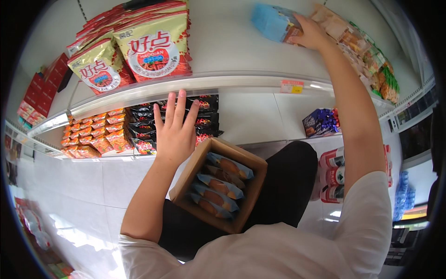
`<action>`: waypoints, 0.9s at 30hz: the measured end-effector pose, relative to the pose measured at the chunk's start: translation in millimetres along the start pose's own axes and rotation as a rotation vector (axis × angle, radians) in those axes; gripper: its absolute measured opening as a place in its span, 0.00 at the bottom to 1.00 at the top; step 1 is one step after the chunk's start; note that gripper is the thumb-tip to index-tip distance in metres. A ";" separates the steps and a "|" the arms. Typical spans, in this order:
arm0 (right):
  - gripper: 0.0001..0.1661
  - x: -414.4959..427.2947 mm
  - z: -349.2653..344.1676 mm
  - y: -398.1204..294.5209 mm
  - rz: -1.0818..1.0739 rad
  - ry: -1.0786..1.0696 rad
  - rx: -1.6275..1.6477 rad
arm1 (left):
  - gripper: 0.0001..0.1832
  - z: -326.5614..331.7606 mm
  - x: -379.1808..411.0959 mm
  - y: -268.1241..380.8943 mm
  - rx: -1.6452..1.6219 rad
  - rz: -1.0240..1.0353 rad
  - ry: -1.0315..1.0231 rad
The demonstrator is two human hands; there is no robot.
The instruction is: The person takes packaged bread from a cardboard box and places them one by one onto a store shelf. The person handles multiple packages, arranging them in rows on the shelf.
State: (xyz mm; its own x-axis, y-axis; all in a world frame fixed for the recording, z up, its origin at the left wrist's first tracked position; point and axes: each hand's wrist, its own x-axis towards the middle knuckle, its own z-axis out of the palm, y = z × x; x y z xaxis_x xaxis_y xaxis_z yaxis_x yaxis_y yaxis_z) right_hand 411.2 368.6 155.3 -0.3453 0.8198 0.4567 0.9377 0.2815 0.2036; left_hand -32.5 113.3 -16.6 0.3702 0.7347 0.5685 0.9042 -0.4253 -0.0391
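My right hand (310,33) is closed around the near end of blue-and-brown snack packets (275,22) on the upper shelf, beside a row of beige and green bread packets (362,45). How many packets it grips, I cannot tell. With fingers spread, my left hand (177,134) is in front of the upper shelf's edge (223,83), above black snack packets on the lower shelf, and holds nothing. An open cardboard box (256,158) rests tilted on my lap, with several blue packets of baked goods (219,186) standing in a row inside.
Red and gold snack bags (153,45) stand on the upper shelf at left, near red boxes (45,87). The lower shelf bears orange packets (94,132), black packets (209,115) and a purple bag (320,122). Shrink-wrapped red and white containers (332,174) stand right of my knee.
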 end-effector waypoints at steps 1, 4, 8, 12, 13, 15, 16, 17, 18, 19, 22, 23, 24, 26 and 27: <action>0.54 4.6 2.0 2.8 -0.012 -0.008 0.039 | 0.45 -1.0 -0.9 -0.6 -0.005 -0.003 -0.009; 0.52 10.7 -1.1 10.0 -0.046 -0.018 -0.024 | 0.44 -1.4 1.9 -1.3 -0.001 -0.002 -0.001; 0.48 17.6 0.9 13.8 0.054 -0.019 0.016 | 0.42 -7.0 1.7 0.8 -0.018 -0.001 -0.017; 0.37 18.4 -12.7 -37.7 0.119 0.184 0.497 | 0.29 -16.8 -3.9 1.4 -0.061 -0.055 0.029; 0.36 -8.3 -60.6 -87.3 0.176 0.146 0.655 | 0.29 -17.6 -3.8 1.4 -0.097 -0.050 0.044; 0.34 -53.5 -108.5 -165.2 0.173 -0.031 0.874 | 0.26 -19.1 -2.8 2.4 -0.159 -0.020 0.171; 0.33 -77.3 -125.4 -194.0 0.128 -0.155 0.923 | 0.23 -15.3 -2.7 0.4 -0.186 0.007 0.221; 0.26 -98.2 -124.5 -209.0 0.016 -0.256 0.930 | 0.20 -10.3 0.1 0.1 -0.220 0.045 0.276; 0.20 -117.7 -117.5 -225.3 -0.100 -0.363 0.952 | 0.16 -7.6 2.7 1.1 -0.227 0.080 0.343; 0.16 -129.6 -114.8 -262.3 -0.242 -0.541 0.950 | 0.15 -12.6 -0.9 0.0 -0.262 0.072 0.326; 0.17 -166.7 -46.9 -316.8 -0.462 -1.057 0.746 | 0.14 -0.7 -10.7 -1.7 -0.391 0.093 0.221; 0.18 -183.1 -20.8 -327.7 -0.512 -1.125 0.612 | 0.14 4.8 -13.1 -0.2 -0.429 0.113 0.169; 0.19 -207.3 10.7 -330.6 -0.554 -1.063 0.591 | 0.13 10.0 -15.4 1.4 -0.462 0.132 0.119; 0.19 -234.7 37.0 -339.9 -0.605 -1.122 0.464 | 0.10 15.0 -21.9 7.9 -0.523 0.140 -0.002; 0.19 -239.4 39.4 -342.9 -0.608 -1.240 0.349 | 0.09 18.8 -26.0 13.5 -0.553 0.142 -0.065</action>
State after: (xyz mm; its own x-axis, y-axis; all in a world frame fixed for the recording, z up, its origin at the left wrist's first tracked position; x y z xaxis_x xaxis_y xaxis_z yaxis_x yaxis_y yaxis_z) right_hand 173.9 95.5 -58.0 -0.6056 0.3759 -0.7014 0.6820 0.6993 -0.2141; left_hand -25.9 98.3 -47.4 0.5075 0.6739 0.5369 0.6054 -0.7223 0.3344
